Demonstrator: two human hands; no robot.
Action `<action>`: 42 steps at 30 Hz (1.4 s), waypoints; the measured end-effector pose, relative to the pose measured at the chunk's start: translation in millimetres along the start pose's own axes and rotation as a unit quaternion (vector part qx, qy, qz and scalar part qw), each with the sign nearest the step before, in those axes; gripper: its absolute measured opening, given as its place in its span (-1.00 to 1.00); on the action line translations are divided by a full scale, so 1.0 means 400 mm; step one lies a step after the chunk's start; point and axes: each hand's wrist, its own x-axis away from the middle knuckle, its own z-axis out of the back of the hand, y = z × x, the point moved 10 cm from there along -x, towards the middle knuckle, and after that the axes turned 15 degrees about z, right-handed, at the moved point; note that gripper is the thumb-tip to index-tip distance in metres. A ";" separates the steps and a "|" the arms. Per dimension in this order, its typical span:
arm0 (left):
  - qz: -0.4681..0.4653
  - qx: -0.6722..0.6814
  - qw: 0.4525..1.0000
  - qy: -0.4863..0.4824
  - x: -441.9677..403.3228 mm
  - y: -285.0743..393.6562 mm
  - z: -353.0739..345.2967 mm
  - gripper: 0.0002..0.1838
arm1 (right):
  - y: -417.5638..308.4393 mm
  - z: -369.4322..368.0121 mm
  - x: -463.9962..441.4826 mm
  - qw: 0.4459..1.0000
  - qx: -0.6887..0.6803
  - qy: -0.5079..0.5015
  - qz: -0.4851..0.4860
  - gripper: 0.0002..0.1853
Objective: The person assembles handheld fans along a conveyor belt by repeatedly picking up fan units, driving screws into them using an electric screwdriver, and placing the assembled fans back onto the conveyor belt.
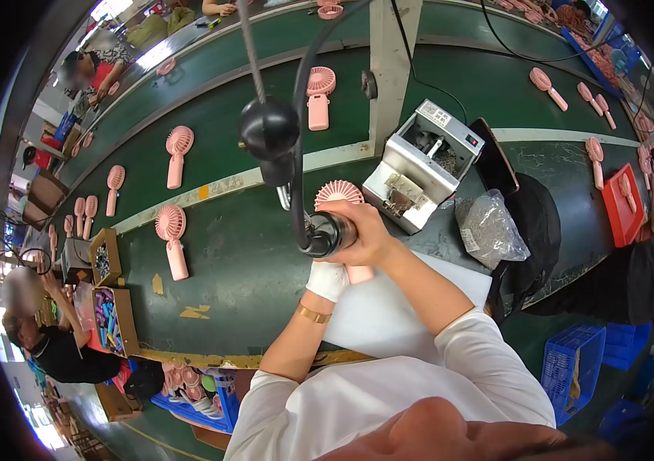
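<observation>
My right hand (369, 234) is wrapped round a black electric screwdriver (328, 235), held upright and seen from its top end. Below it is a pink handheld fan (338, 193); its round grille shows past my hand and part of its handle shows beneath. My left hand (328, 280), in a white glove, is under the screwdriver beside the fan's handle. Its fingers are hidden, so I cannot see how it touches the fan. A white sheet (388, 319) lies on the bench under my forearms. The screwdriver's tip is hidden.
A silver screw feeder (423, 165) stands right, beside a dark phone (496, 157) and a clear bag of small parts (490, 228). A black ball-shaped fitting (268, 129) hangs before me. Pink fans (171, 223) lie on bench and green belt (227, 115). Co-workers sit at both sides.
</observation>
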 end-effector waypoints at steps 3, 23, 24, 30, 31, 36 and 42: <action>-0.006 -0.021 1.000 -0.003 0.032 0.011 -0.038 -0.63 | 0.012 0.013 0.011 1.000 -0.010 0.014 -0.020 -0.21; -0.010 -0.305 0.949 0.076 0.046 -0.033 -0.039 -0.52 | 0.090 0.173 0.050 0.946 -0.094 0.273 -0.149 -0.51; -0.013 -0.323 0.942 0.087 0.045 -0.030 -0.035 -0.54 | 0.075 0.150 0.038 0.940 -0.171 0.265 -0.133 -0.48; -0.020 -0.390 0.911 0.135 0.045 -0.026 -0.018 -0.58 | 0.070 0.112 0.030 0.931 -0.247 0.255 -0.087 -0.38; -0.028 -0.404 0.903 0.141 0.045 -0.022 -0.019 -0.57 | 0.062 0.116 0.022 0.932 -0.245 0.255 -0.077 -0.44; -0.057 -0.459 0.871 0.167 0.050 -0.005 -0.025 -0.60 | 0.014 0.243 0.021 0.943 -0.072 0.325 -0.020 -0.51; -0.063 -0.460 0.872 0.156 0.051 -0.003 -0.032 -0.67 | 0.050 0.227 0.026 0.956 0.005 0.280 -0.091 -0.60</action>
